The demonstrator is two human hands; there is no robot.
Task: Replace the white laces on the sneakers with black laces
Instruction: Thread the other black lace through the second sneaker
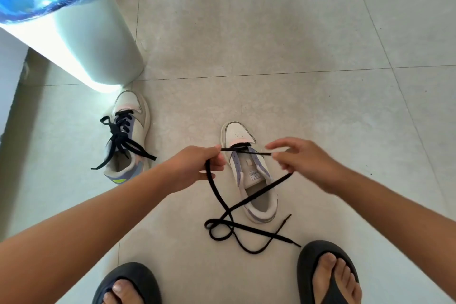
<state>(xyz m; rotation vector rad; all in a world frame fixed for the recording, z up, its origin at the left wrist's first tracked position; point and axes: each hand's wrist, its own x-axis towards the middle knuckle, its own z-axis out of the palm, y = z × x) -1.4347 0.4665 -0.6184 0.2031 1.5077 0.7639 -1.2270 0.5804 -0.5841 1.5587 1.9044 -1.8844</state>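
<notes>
The right sneaker [249,170] stands on the floor [308,44], with the black lace [243,205] only through the lowest eyelets (the other sneaker [128,136] looks finished). The left hand [197,168] grips one side, the right hand [299,161] pinches the other. Next I would even the ends, then cross upward.

One white sneaker [249,173] sits on the floor with a black lace [232,207] through its front holes only. The other sneaker [129,136] is laced black.
</notes>
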